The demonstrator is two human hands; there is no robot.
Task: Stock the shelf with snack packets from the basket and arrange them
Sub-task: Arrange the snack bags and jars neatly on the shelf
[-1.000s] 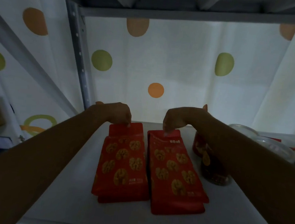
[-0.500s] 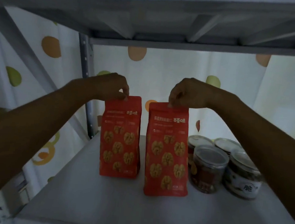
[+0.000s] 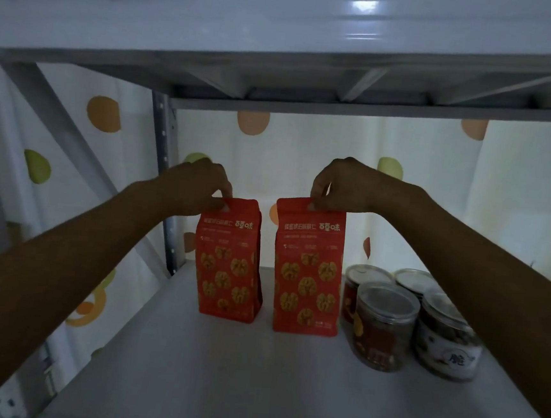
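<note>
Though flat earlier, packets (image 3: pixel 306 278) upright: left hand (image 3: pixel 199 185) pinching 1, right hand (image 3: pixel 339 184) 1.

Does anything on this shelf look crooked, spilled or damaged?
Nothing stands out. The left packet, pinched at its top by the left hand, and the right packet, pinched by the right hand, stand upright on the shelf, apart. The left packet sits slightly further back. The jars are upright, lids on.
</note>
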